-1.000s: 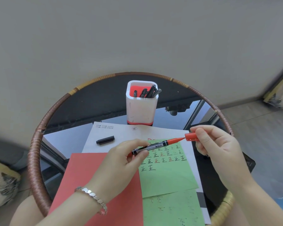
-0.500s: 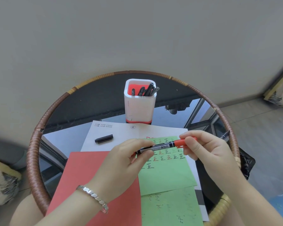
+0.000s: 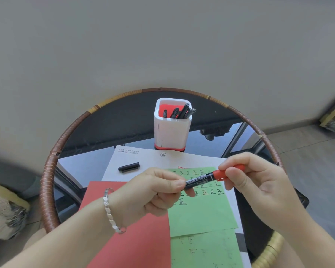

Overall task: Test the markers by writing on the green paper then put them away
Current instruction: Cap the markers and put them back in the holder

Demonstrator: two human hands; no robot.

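Now my left hand (image 3: 155, 192) pinches the red marker (image 3: 198, 179) above the green paper (image 3: 201, 213); my right hand (image 3: 259, 182) squeezes its cap (image 3: 221, 174). Misaligned, ink smears fingers; holder (image 3: 172, 130) stands at twelve o'clock.

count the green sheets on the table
2. One green sheet lies under the hands, covered with written test characters. A second green sheet sits nearer the person, partly tucked beneath the first. More could be hidden under the stack.
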